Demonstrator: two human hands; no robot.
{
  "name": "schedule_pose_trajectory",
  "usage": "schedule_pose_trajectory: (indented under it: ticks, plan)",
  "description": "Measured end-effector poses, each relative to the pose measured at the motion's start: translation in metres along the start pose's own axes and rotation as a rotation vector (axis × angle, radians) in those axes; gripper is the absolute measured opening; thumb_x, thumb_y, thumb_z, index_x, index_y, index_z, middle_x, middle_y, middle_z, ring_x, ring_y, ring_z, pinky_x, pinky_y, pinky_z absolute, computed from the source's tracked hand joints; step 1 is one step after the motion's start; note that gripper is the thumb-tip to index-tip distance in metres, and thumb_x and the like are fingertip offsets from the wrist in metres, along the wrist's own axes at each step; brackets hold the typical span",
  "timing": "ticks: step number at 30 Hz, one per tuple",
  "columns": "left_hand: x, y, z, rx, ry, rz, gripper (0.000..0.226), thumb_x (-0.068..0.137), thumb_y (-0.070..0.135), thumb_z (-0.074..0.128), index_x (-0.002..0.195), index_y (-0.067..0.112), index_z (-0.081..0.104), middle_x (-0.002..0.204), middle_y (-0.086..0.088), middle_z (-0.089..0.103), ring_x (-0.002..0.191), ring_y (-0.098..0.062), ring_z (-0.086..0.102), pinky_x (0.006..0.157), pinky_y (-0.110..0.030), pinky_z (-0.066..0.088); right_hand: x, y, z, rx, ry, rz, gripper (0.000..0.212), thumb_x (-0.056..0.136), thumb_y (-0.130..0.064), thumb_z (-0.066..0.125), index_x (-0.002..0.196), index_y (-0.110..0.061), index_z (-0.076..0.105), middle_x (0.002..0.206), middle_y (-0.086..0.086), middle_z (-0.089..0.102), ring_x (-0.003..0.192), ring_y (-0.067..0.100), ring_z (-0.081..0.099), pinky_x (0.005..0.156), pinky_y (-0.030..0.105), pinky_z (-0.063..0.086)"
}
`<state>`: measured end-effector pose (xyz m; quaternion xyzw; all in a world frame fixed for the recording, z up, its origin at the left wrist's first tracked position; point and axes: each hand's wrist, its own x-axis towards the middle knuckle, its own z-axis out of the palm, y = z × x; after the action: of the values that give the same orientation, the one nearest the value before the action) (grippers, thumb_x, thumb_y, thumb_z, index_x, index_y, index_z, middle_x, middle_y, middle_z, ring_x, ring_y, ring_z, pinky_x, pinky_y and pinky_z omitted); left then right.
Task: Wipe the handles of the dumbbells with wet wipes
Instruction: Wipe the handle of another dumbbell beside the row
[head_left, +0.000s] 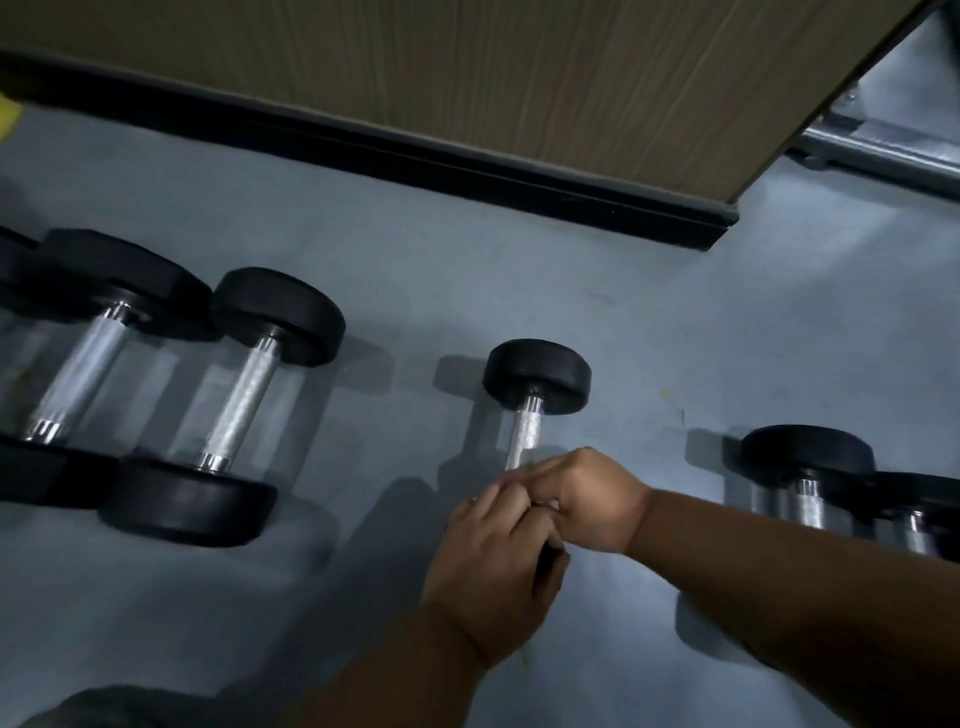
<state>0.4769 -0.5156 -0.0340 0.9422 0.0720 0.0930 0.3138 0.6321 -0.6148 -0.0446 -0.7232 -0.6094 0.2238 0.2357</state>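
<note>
A small dumbbell (536, 376) with black heads and a chrome knurled handle (525, 434) lies on the grey floor at centre. My right hand (589, 499) is curled round the lower part of that handle. My left hand (493, 564) covers the near head, gripping it, with its fingertips meeting the right hand at the handle. Only a dark sliver of the near head shows under the left palm. No wet wipe can be made out; a small pale spot shows between the two hands.
Two larger dumbbells (236, 405) (83, 364) lie side by side at the left. More dumbbells (810, 467) lie at the right, behind my right forearm. A wooden panel with a black base (467, 161) runs across the top, and a metal frame (883, 145) stands at the top right.
</note>
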Motion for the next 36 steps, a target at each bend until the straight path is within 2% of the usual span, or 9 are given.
schedule_pose_trajectory:
  ticks: [3,7,12,17,22,25,28,33,36]
  plan:
    - [-0.001,0.006,0.003,0.059,0.013,0.0,0.018,0.089,0.034,0.063,0.079,0.02,0.057,0.084,-0.001,0.049,0.079,-0.027,0.048,0.066,-0.043,0.043,0.025,0.024,-0.011,-0.074,0.164,0.074,0.029,0.095,-0.041,0.056,0.1,-0.025,0.08,0.11,-0.012,0.076,0.099,0.01,0.072,0.079,0.034,0.061]
    - [0.0,0.002,0.01,0.05,0.123,0.039,0.021,0.087,0.029,0.067,0.072,0.018,0.057,0.077,-0.004,0.047,0.072,-0.029,0.046,0.06,-0.045,0.039,0.035,0.029,0.013,0.033,0.468,0.213,0.011,0.089,-0.02,0.072,0.092,-0.016,0.082,0.103,-0.008,0.077,0.097,-0.001,0.069,0.081,0.032,0.058]
    - [-0.003,-0.003,0.013,0.034,0.156,0.074,0.02,0.086,0.032,0.068,0.075,0.017,0.06,0.082,-0.006,0.055,0.078,-0.032,0.053,0.066,-0.046,0.042,0.013,0.016,0.022,0.127,0.201,-0.003,0.01,0.091,-0.022,0.074,0.096,-0.018,0.081,0.105,-0.01,0.076,0.096,0.003,0.071,0.083,0.025,0.057]
    - [-0.001,0.001,0.019,0.133,0.218,0.089,0.021,0.081,0.026,0.07,0.068,0.016,0.058,0.071,-0.007,0.046,0.065,-0.029,0.044,0.056,-0.042,0.035,0.027,0.032,0.007,0.095,0.445,0.081,0.01,0.09,-0.02,0.075,0.096,-0.015,0.081,0.103,-0.007,0.077,0.098,0.0,0.069,0.085,0.021,0.055]
    - [0.001,0.003,0.022,0.134,0.242,0.088,0.021,0.078,0.027,0.069,0.064,0.018,0.058,0.07,-0.008,0.05,0.067,-0.03,0.05,0.058,-0.039,0.035,-0.001,0.023,0.022,0.208,0.083,-0.129,0.017,0.089,-0.009,0.075,0.105,-0.015,0.077,0.114,-0.006,0.073,0.102,0.009,0.071,0.085,0.031,0.058]
    - [0.0,0.005,0.027,0.186,0.238,0.08,0.02,0.078,0.027,0.069,0.063,0.02,0.057,0.07,-0.007,0.049,0.065,-0.03,0.045,0.058,-0.037,0.032,0.021,0.043,0.002,0.067,0.244,-0.057,0.011,0.091,-0.021,0.076,0.101,-0.019,0.08,0.109,-0.01,0.075,0.098,0.002,0.071,0.084,0.026,0.058]
    - [0.001,0.007,0.03,0.197,0.265,0.091,0.022,0.078,0.026,0.07,0.062,0.02,0.056,0.068,-0.006,0.045,0.063,-0.029,0.042,0.058,-0.037,0.028,0.025,0.044,0.003,0.091,0.463,0.085,0.007,0.09,-0.017,0.076,0.095,-0.014,0.081,0.105,-0.011,0.075,0.099,-0.003,0.069,0.085,0.028,0.057]
    - [0.001,0.014,0.033,0.217,0.286,0.114,0.02,0.074,0.025,0.071,0.062,0.019,0.057,0.07,-0.009,0.054,0.067,-0.028,0.052,0.057,-0.037,0.034,-0.011,0.021,0.028,0.284,0.125,-0.091,0.012,0.095,-0.015,0.072,0.104,-0.014,0.078,0.114,-0.006,0.072,0.104,0.007,0.069,0.088,0.03,0.056]
    - [0.003,0.019,0.043,0.266,0.336,0.101,0.028,0.065,0.022,0.075,0.057,0.022,0.049,0.065,-0.006,0.05,0.061,-0.028,0.05,0.054,-0.035,0.031,0.003,0.045,0.011,0.105,0.291,-0.047,0.018,0.098,-0.033,0.066,0.102,-0.022,0.08,0.112,-0.011,0.074,0.103,0.001,0.07,0.086,0.03,0.059]
